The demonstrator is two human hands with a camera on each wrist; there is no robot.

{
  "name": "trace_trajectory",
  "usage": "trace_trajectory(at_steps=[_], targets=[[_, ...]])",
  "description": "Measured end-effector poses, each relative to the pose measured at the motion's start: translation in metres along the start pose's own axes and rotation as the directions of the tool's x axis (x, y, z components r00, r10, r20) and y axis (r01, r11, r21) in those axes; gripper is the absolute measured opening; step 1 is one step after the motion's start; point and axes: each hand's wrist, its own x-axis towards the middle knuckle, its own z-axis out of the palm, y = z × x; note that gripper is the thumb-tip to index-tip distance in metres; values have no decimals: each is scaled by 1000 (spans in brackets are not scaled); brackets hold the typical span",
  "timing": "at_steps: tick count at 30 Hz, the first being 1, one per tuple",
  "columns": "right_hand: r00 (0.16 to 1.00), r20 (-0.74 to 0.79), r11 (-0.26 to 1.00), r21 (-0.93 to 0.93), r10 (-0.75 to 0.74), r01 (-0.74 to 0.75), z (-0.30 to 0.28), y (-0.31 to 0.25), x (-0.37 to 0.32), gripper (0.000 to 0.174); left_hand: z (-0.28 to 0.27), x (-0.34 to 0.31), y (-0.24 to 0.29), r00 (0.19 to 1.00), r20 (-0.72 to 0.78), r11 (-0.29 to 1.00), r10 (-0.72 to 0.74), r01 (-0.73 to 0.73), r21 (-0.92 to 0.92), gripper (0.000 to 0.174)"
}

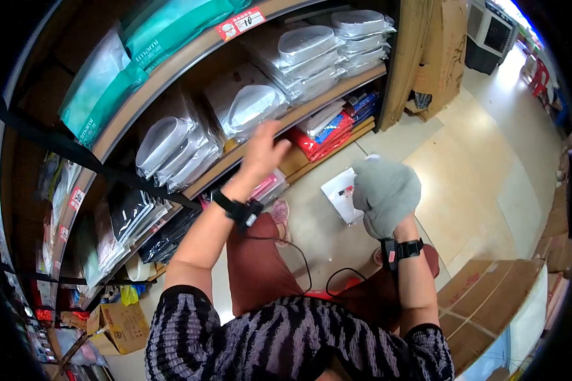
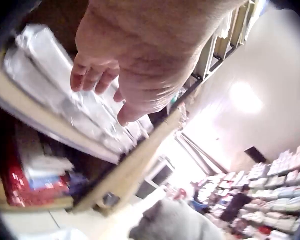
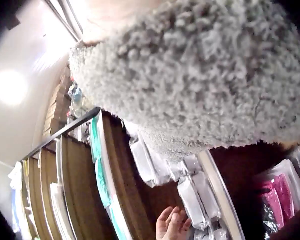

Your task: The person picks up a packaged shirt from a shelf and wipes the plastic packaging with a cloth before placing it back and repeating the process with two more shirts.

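My left hand (image 1: 260, 152) reaches out at the front edge of the shelf (image 1: 337, 92), fingers loosely bent with nothing in them. Beside it lies a clear-wrapped, pale rounded item (image 1: 254, 105), and more wrapped stacks (image 1: 171, 149) sit to its left. In the right wrist view, a fluffy grey mitt-like cloth (image 3: 200, 75) fills the upper part. From the head view this grey cloth (image 1: 388, 190) covers my right hand (image 1: 405, 227) almost to the wrist, so its fingers are hidden.
Red and blue packets (image 1: 327, 133) lie on the bottom shelf. A white packet (image 1: 337, 195) is on the floor near my feet. Cardboard (image 1: 489, 298) stands at lower right, a brown box (image 1: 122, 327) at lower left, and an air cooler (image 1: 491, 35) farther back.
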Motion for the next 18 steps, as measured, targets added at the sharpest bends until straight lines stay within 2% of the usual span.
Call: trace_trajectory(at_steps=[2, 3, 4, 7, 10, 11, 13, 14, 15, 16, 17, 18], targets=[[1000, 19, 993, -114, -13, 15, -6, -1, 6, 27, -11, 27, -26, 992, -125, 969, -13, 44, 243, 48], [999, 30, 983, -180, -22, 27, -10, -1, 8, 25, -12, 36, -39, 991, -127, 933, -49, 91, 348, 49], [999, 40, 967, -253, -28, 37, -15, -2, 11, 23, -11, 40, -50, 989, -122, 885, -84, 130, 446, 50], [994, 65, 862, -494, -92, 112, -25, -6, 13, 17, -3, 49, -79, 987, 12, 816, -159, 124, 565, 45], [978, 115, 595, -780, -173, 197, -23, -21, 13, 12, 2, 50, -95, 989, -112, 884, -98, 139, 447, 37], [985, 121, 472, -866, -123, 165, -17, -31, 14, 18, 2, 49, -95, 976, -178, 896, -128, 190, 402, 32], [993, 113, 195, -974, -17, 114, -2, -51, 16, 29, -9, 42, -87, 963, -213, 931, -162, 221, 292, 31], [997, 69, 456, -889, 21, 52, -3, -42, 14, 33, -17, 36, -83, 956, -232, 942, -182, 237, 238, 31], [998, 26, 679, -734, 58, -21, -4, -34, 12, 37, -25, 28, -72, 947, -301, 953, -108, 185, 240, 29], [991, -18, 984, -121, 129, -130, -19, -1, 4, 39, -32, 19, -61, 938, -323, 971, -128, 185, 151, 29], [977, -4, 818, 548, 213, -176, -26, 18, 0, 41, -39, 7, -49, 927, -344, 982, -151, 182, 60, 28], [983, 76, 797, 576, 167, -180, -22, 15, 0, 39, -45, -5, -35, 915, -363, 984, -174, 174, -34, 28]])
